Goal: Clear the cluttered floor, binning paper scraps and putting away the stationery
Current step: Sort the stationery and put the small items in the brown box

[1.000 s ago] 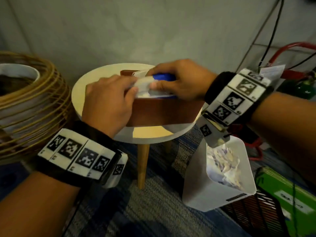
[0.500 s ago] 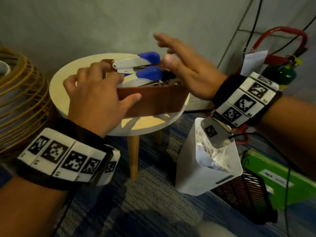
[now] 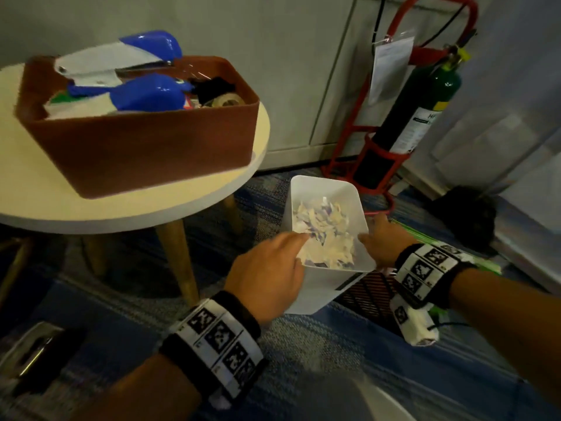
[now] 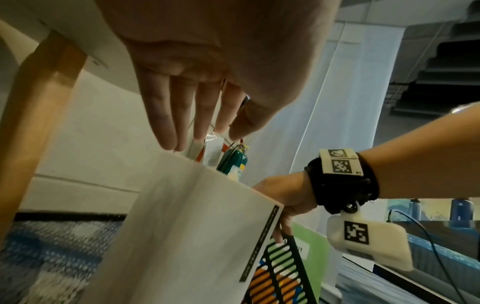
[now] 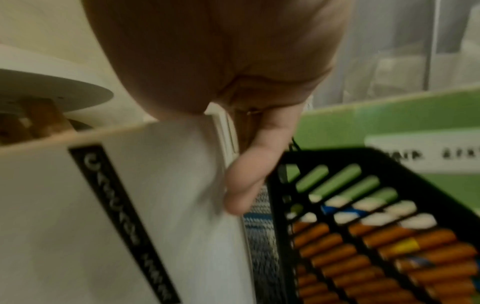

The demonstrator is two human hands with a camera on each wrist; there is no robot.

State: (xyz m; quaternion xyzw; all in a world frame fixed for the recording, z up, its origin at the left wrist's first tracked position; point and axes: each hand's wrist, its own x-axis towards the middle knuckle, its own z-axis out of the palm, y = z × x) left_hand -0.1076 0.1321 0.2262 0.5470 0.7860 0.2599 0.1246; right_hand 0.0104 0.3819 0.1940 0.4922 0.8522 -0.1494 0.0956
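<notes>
A white bin (image 3: 321, 290) full of paper scraps (image 3: 324, 238) stands on the carpet beside the round table (image 3: 151, 205). My left hand (image 3: 288, 250) is at the bin's left rim; in the left wrist view its fingers (image 4: 197, 115) are straight, just above the bin wall (image 4: 197, 226). My right hand (image 3: 379, 235) is against the right side, with a finger (image 5: 249, 181) lying straight down along the wall (image 5: 155, 205). On the table a brown box (image 3: 145, 147) holds two blue staplers (image 3: 145, 92) and tape.
A black mesh tray (image 3: 367, 290) of orange and green sticks (image 5: 363, 236) lies right of the bin, over a green folder (image 3: 473, 262). A fire extinguisher (image 3: 419, 107) in a red stand is by the wall. A dark metal object (image 3: 36, 357) lies bottom left.
Both hands have left the brown box on the table and dropped down to the white bin on the floor. The stapler stays in the box. My view has turned down and right.
</notes>
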